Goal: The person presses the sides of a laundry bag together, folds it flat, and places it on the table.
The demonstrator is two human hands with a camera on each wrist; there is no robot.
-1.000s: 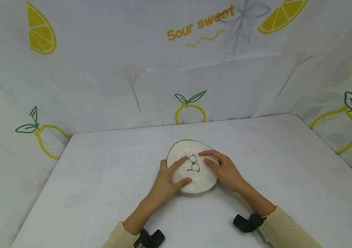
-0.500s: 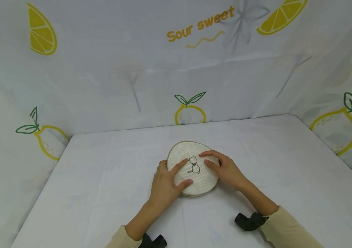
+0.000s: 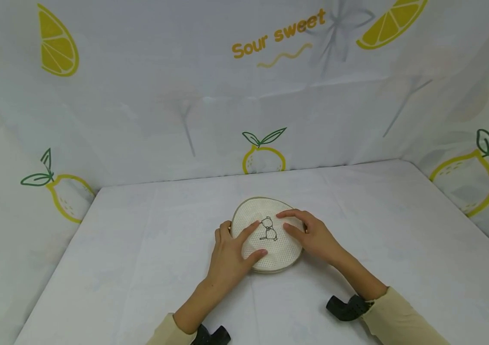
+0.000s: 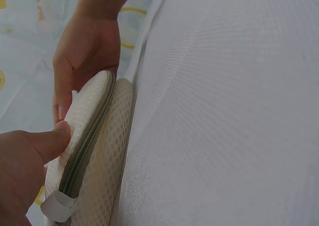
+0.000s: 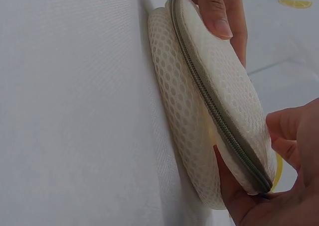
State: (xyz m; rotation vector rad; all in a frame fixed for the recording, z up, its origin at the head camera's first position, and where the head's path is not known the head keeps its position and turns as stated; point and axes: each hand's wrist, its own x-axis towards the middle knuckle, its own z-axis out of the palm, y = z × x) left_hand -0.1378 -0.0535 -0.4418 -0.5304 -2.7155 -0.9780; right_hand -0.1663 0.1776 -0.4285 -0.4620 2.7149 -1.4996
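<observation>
We see a round mesh pouch (image 3: 278, 248) lying on the counter (image 3: 162, 230), about the middle, with a small line drawing (image 3: 268, 229) facing up. It sits between two hands, and we take that to be the point of the hold: steadied from left and right at once, so soft a thing should neither slide nor fold.

The left hand (image 3: 228, 258) covers the near left part, thumb and forefinger spread on the top face, the other fingers bent down at the rim. The right hand (image 3: 318, 239) pinches the right edge: thumb and forefinger rest on top, while another finger reaches in below the zipper (image 5: 212, 104) (the upper layer stands off the lower one there). We suppose this gives a surer grip than pressing from above. A white tab (image 4: 59, 206) sits on the zipper side beside the left hand. How far the left fingers go underneath we cannot fairly say; the pouch hides them.
</observation>
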